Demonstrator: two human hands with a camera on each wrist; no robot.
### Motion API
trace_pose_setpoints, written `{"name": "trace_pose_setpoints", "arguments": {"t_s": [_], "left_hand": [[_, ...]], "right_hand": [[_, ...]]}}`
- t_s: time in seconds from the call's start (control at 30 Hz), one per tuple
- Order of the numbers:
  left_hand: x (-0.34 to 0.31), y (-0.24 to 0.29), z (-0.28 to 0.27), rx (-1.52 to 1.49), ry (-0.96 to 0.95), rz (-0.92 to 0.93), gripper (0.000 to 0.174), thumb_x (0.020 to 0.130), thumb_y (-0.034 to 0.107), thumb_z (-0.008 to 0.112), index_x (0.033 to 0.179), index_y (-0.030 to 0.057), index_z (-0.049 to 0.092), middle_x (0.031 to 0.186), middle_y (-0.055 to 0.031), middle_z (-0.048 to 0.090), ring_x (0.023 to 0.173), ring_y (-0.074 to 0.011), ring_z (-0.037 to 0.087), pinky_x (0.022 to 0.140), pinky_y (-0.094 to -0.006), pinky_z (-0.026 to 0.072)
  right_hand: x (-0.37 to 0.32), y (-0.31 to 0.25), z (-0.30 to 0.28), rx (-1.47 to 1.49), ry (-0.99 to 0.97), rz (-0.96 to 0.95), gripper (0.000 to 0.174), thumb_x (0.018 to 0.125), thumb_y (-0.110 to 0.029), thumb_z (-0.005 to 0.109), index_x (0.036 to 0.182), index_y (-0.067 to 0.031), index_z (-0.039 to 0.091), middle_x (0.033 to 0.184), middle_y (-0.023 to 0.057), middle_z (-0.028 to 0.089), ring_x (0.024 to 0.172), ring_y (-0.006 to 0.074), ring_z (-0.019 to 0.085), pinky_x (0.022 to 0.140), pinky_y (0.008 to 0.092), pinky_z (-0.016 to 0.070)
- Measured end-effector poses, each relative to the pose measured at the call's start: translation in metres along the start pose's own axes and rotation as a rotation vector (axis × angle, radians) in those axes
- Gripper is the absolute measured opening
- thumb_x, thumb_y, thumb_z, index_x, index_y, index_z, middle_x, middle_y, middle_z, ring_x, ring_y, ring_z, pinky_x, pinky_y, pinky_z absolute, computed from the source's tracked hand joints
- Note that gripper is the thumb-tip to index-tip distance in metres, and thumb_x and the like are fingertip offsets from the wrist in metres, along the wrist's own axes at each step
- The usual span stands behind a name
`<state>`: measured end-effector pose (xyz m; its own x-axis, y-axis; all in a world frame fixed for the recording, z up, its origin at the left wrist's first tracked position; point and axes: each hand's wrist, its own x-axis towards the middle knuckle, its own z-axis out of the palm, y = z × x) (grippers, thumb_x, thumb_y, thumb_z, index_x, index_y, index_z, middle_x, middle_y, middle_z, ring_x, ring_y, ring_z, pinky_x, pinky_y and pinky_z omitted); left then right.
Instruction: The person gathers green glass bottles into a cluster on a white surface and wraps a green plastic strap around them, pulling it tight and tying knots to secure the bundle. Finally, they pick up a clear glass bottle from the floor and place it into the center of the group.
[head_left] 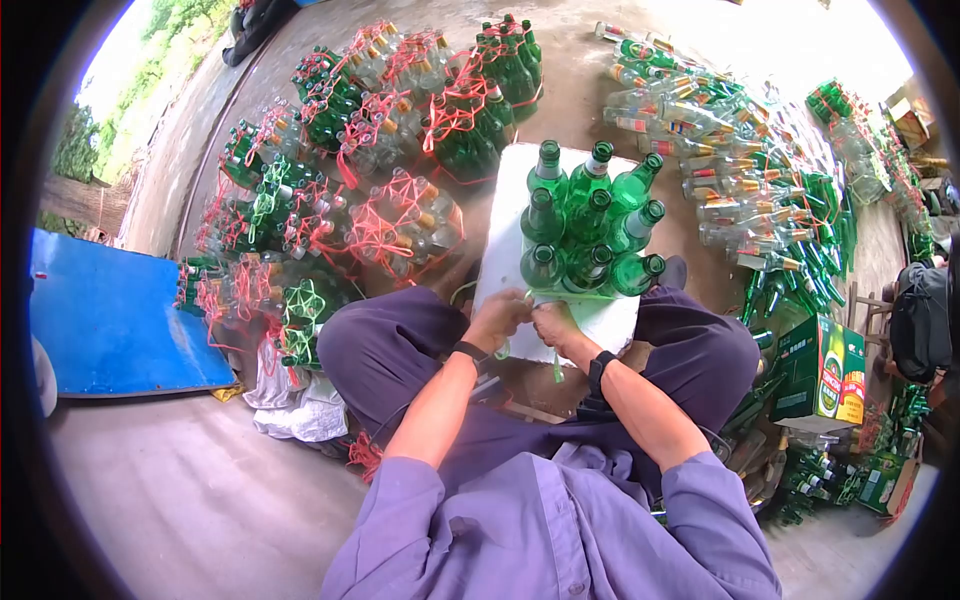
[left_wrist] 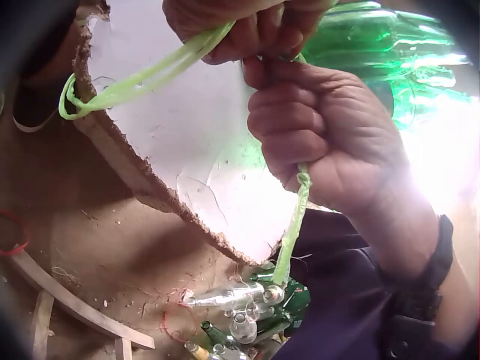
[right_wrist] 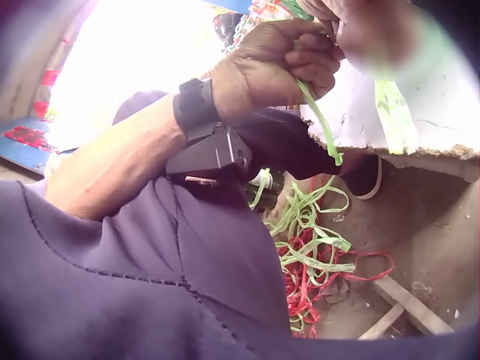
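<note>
Several green glass bottles stand upright in a tight cluster on a white board. Light green plastic twine runs low along the front of the cluster. Directly before the bottles, my left hand and right hand meet, fingers curled on the twine. In the left wrist view, a loop of twine trails from the left hand, and a knotted tail hangs below the right hand. The right wrist view shows a short end under the left hand. Fingers hide the crossing point.
Bundles of bottles tied with red twine stand to the left. Many loose bottles lie in rows at the right, near a green carton. Tangled green and red twine lies on the floor. A blue panel is at far left.
</note>
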<state>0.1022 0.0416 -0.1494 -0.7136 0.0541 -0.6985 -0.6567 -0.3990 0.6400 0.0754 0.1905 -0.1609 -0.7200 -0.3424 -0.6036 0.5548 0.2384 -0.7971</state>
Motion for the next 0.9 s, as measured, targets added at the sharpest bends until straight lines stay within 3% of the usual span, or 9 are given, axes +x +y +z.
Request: {"name": "trace_pose_setpoints", "arguments": {"t_s": [0.13,0.2,0.3,0.47,0.53,0.63,0.73,0.8,0.9], "left_hand": [[0.007,-0.006,-0.001,0.198,0.055,0.108,0.012,0.080,0.008,0.067,0.091,0.0085,0.066,0.072,-0.0014,0.062,0.048,-0.0034,0.041,0.042,-0.0210,0.0244],[0.007,-0.007,-0.001,0.243,0.062,0.147,0.013,0.079,0.009,0.067,0.092,0.0076,0.069,0.071,-0.0013,0.063,0.049,-0.0036,0.043,0.042,-0.0208,0.0256],[0.005,-0.005,-0.001,0.356,0.094,0.186,0.017,0.080,0.009,0.065,0.095,0.0051,0.071,0.070,-0.0016,0.064,0.051,-0.0043,0.046,0.043,-0.0208,0.0280],[0.008,-0.012,-0.008,0.579,0.021,0.515,0.019,0.080,0.011,0.063,0.094,0.0029,0.073,0.068,0.0001,0.063,0.049,-0.0045,0.043,0.044,-0.0222,0.0286],[0.007,-0.010,-0.005,0.513,0.049,0.443,0.019,0.080,0.012,0.064,0.094,0.0029,0.073,0.068,0.0006,0.062,0.049,-0.0042,0.042,0.044,-0.0221,0.0284],[0.007,-0.010,-0.006,0.448,0.063,0.364,0.018,0.080,0.012,0.063,0.093,0.0032,0.072,0.068,0.0015,0.062,0.049,-0.0036,0.042,0.044,-0.0221,0.0280],[0.008,-0.011,-0.009,0.478,0.039,0.370,0.017,0.081,0.013,0.064,0.092,0.0039,0.072,0.068,0.0019,0.062,0.050,-0.0032,0.041,0.044,-0.0222,0.0272],[0.006,-0.010,-0.008,0.507,0.031,0.383,0.016,0.081,0.013,0.065,0.092,0.0044,0.072,0.068,0.0019,0.062,0.050,-0.0031,0.041,0.044,-0.0221,0.0265],[0.003,-0.008,-0.006,0.485,0.042,0.312,0.016,0.082,0.016,0.069,0.093,0.0042,0.071,0.068,0.0023,0.061,0.051,-0.0030,0.040,0.044,-0.0221,0.0249]], "right_hand": [[-0.006,-0.005,-0.003,-0.054,-0.010,-0.167,0.031,0.089,-0.023,0.056,0.066,-0.0036,0.064,0.056,0.0041,0.056,0.045,0.0149,0.049,0.044,0.0332,0.0358],[-0.003,-0.004,-0.007,-0.326,-0.022,-0.275,0.023,0.090,-0.017,0.056,0.084,-0.0003,0.070,0.077,0.0098,0.071,0.074,0.0216,0.067,0.069,0.0364,0.0503],[-0.003,-0.003,-0.010,-0.464,-0.016,-0.372,0.023,0.088,-0.018,0.054,0.080,-0.0020,0.070,0.079,0.0148,0.071,0.075,0.0271,0.069,0.069,0.0386,0.0509],[-0.006,-0.006,-0.012,-0.580,0.031,-0.435,0.025,0.086,-0.017,0.052,0.076,-0.0024,0.070,0.081,0.0189,0.069,0.075,0.0342,0.068,0.068,0.0413,0.0512],[-0.002,-0.003,-0.013,-0.595,0.055,-0.479,0.025,0.085,-0.017,0.052,0.075,-0.0022,0.070,0.080,0.0198,0.069,0.074,0.0362,0.067,0.067,0.0422,0.0512],[0.007,0.006,-0.014,-0.528,0.090,-0.493,0.024,0.084,-0.018,0.054,0.077,-0.0009,0.070,0.077,0.0207,0.068,0.067,0.0307,0.067,0.065,0.0406,0.0509],[0.009,0.010,-0.015,-0.252,0.120,-0.335,0.022,0.082,-0.017,0.060,0.079,0.0010,0.071,0.072,0.0172,0.068,0.064,0.0202,0.064,0.063,0.0369,0.0494],[0.008,0.008,-0.015,-0.005,0.118,-0.280,0.024,0.087,-0.019,0.064,0.071,-0.0018,0.067,0.055,-0.0026,0.052,0.046,0.0071,0.044,0.041,0.0278,0.0301],[0.006,0.005,-0.015,0.119,0.087,-0.169,0.019,0.089,-0.019,0.064,0.076,-0.0057,0.067,0.055,-0.0052,0.047,0.043,0.0032,0.038,0.038,0.0229,0.0236]]}}
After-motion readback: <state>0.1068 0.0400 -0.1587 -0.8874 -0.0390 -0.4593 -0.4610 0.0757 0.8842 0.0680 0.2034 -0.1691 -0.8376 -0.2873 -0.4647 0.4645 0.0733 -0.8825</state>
